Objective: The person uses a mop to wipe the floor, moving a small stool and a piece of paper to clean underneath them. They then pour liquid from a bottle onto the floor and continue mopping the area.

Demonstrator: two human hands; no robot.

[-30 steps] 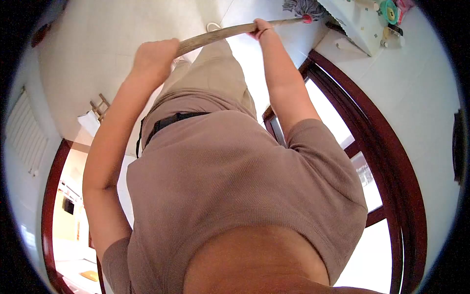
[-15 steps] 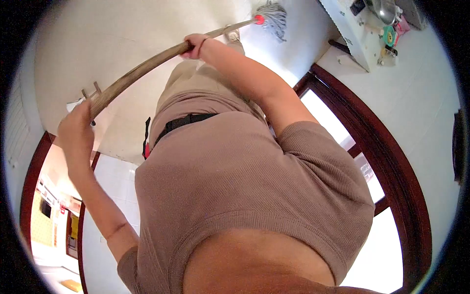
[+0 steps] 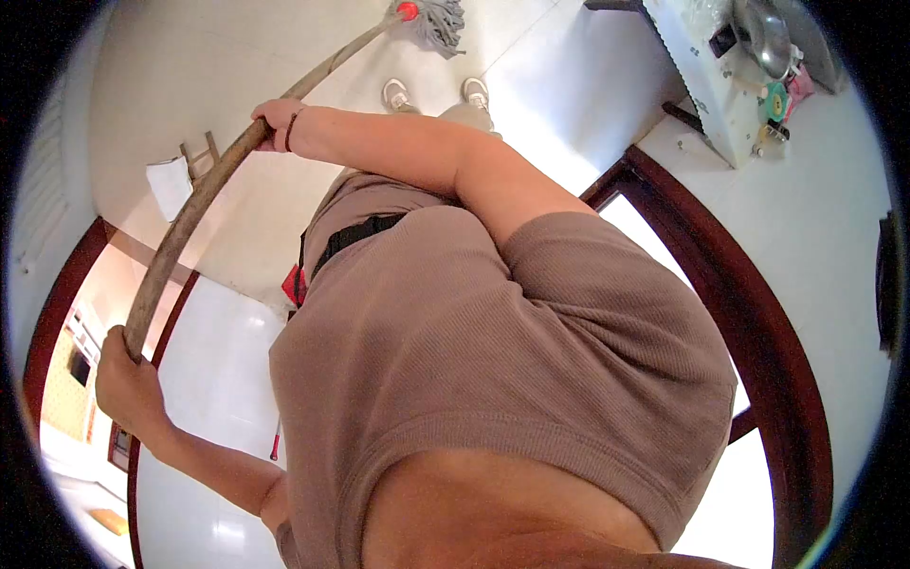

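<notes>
A string mop with a long wooden handle (image 3: 194,209) runs slantwise across the upper left; the wide lens makes the handle look curved. Close to its top end, my left hand (image 3: 131,384) is wrapped round the wood. My right hand (image 3: 277,125) grips the handle farther along, toward the mop head. At the far end, a red collar holds the grey strands of the mop head (image 3: 440,27), which lies against the pale floor beyond my shoes (image 3: 396,93).
A small wooden stool (image 3: 201,156) with a white item (image 3: 171,188) by it stands left of my feet. At upper right, a white counter (image 3: 697,81) carries a metal pan (image 3: 761,38) and several small items. Dark red door frames (image 3: 749,275) rise on both sides.
The mop head has swung left across the floor. My right hand has moved left, and my left hand has come down and back, drawing the handle with them. Both shoes now show.
</notes>
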